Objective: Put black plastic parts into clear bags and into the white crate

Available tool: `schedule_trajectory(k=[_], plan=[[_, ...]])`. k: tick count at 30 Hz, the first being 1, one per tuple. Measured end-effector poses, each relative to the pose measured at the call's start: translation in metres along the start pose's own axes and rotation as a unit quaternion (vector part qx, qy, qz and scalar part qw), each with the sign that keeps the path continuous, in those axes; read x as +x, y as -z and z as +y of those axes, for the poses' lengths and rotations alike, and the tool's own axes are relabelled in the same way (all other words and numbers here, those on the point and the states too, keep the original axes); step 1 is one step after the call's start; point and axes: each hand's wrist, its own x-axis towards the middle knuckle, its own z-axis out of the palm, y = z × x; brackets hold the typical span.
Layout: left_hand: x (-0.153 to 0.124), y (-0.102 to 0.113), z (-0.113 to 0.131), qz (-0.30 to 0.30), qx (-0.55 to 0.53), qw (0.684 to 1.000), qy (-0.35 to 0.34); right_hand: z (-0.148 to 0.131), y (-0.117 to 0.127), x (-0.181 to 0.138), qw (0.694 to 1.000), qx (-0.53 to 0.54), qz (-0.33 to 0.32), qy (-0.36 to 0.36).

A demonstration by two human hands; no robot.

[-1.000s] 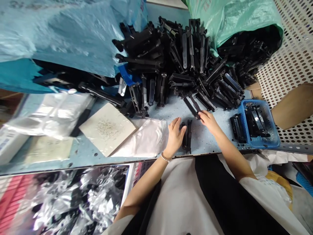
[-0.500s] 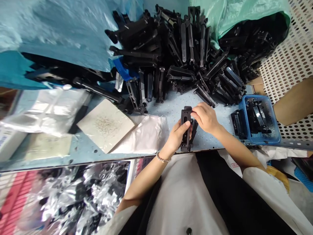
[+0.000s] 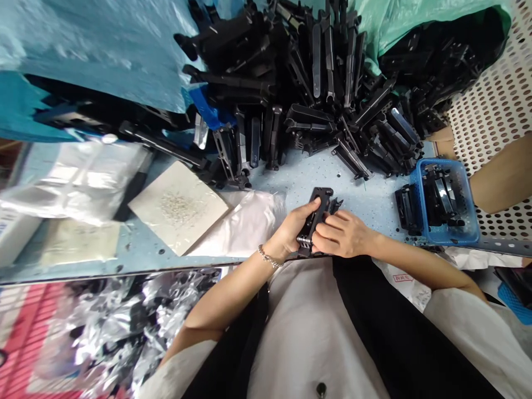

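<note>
While gripping a black part (image 3: 308, 229) in the left hand (image 3: 292, 227), clasping its right side with the right hand (image 3: 344, 235), facing a black heap (image 3: 317, 72) beyond the grip.

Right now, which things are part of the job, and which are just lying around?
Probably part of the job:
black part in the left hand, with the right hand curled against it
pile of black parts
blue basket with similar parts inside

Seemingly just lying around:
square board with tiny bits on it
pale packet
clear-wrapped bundle
</note>
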Motion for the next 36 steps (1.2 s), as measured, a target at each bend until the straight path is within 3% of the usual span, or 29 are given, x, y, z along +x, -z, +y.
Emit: schedule_trajectory(k=[2,3,4,5,6,7,8,10,11,12,13,14,15,17,18,19,20,22,25,27,29,31,32,34,36], plan=[[-0.001,-0.004,-0.004,-0.021,0.011,0.994,0.103,0.008,0.007,0.006,0.999,0.007,0.008,0.048],[-0.002,-0.006,-0.006,-0.026,0.014,0.994,0.106,0.010,0.009,0.008,0.999,0.027,0.009,0.043],[-0.004,-0.009,-0.008,-0.019,0.016,0.998,0.062,0.010,0.009,0.011,0.998,0.060,0.006,0.016],[-0.006,-0.011,-0.009,0.001,0.019,0.999,-0.029,0.009,0.008,0.013,0.994,0.104,0.002,-0.036],[-0.007,-0.012,-0.011,0.034,0.027,0.986,-0.162,0.006,0.005,0.014,0.982,0.157,0.000,-0.109],[-0.008,-0.012,-0.012,0.074,0.048,0.946,-0.311,0.001,0.000,0.015,0.956,0.218,0.002,-0.197],[-0.008,-0.010,-0.013,0.116,0.087,0.881,-0.451,-0.004,-0.006,0.016,0.914,0.284,0.007,-0.289],[-0.006,-0.003,-0.013,0.177,0.197,0.702,-0.661,-0.014,-0.018,0.017,0.796,0.418,0.006,-0.438],[-0.004,0.003,-0.013,0.190,0.250,0.621,-0.718,-0.018,-0.023,0.017,0.735,0.478,-0.011,-0.481],[-0.002,0.009,-0.012,0.195,0.290,0.573,-0.741,-0.019,-0.027,0.016,0.684,0.528,-0.039,-0.501],[0.000,0.016,-0.010,0.194,0.313,0.570,-0.735,-0.018,-0.030,0.015,0.650,0.563,-0.073,-0.505],[0.003,0.022,-0.008,0.190,0.316,0.606,-0.705,-0.013,-0.030,0.012,0.639,0.575,-0.105,-0.500],[0.007,0.029,-0.007,0.186,0.302,0.671,-0.651,-0.006,-0.030,0.009,0.655,0.553,-0.124,-0.500],[0.016,0.043,-0.006,0.189,0.254,0.809,-0.496,0.019,-0.026,-0.002,0.737,0.403,-0.117,-0.530],[0.021,0.049,-0.008,0.196,0.242,0.848,-0.429,0.034,-0.025,-0.010,0.777,0.285,-0.096,-0.554],[0.027,0.055,-0.011,0.208,0.251,0.863,-0.387,0.051,-0.024,-0.019,0.797,0.163,-0.076,-0.576],[0.033,0.060,-0.015,0.222,0.283,0.856,-0.371,0.067,-0.024,-0.029,0.799,0.063,-0.064,-0.595],[0.044,0.066,-0.027,0.249,0.389,0.793,-0.397,0.096,-0.026,-0.049,0.781,-0.036,-0.058,-0.621],[0.049,0.064,-0.037,0.261,0.509,0.680,-0.460,0.114,-0.032,-0.069,0.757,0.034,-0.017,-0.653],[0.046,0.054,-0.036,0.255,0.516,0.662,-0.481,0.104,-0.034,-0.070,0.729,0.194,0.030,-0.656],[0.039,0.039,-0.029,0.216,0.454,0.706,-0.499,0.079,-0.032,-0.061,0.677,0.387,0.044,-0.624],[0.031,0.021,-0.020,0.131,0.332,0.795,-0.491,0.051,-0.025,-0.045,0.638,0.518,0.012,-0.569],[0.027,0.012,-0.015,0.087,0.261,0.838,-0.471,0.038,-0.020,-0.036,0.642,0.534,-0.010,-0.550],[0.019,-0.001,-0.007,0.031,0.151,0.896,-0.416,0.023,-0.006,-0.020,0.697,0.470,-0.017,-0.542],[0.011,-0.008,-0.003,0.014,0.102,0.927,-0.361,0.021,0.007,-0.009,0.786,0.319,0.023,-0.529]])
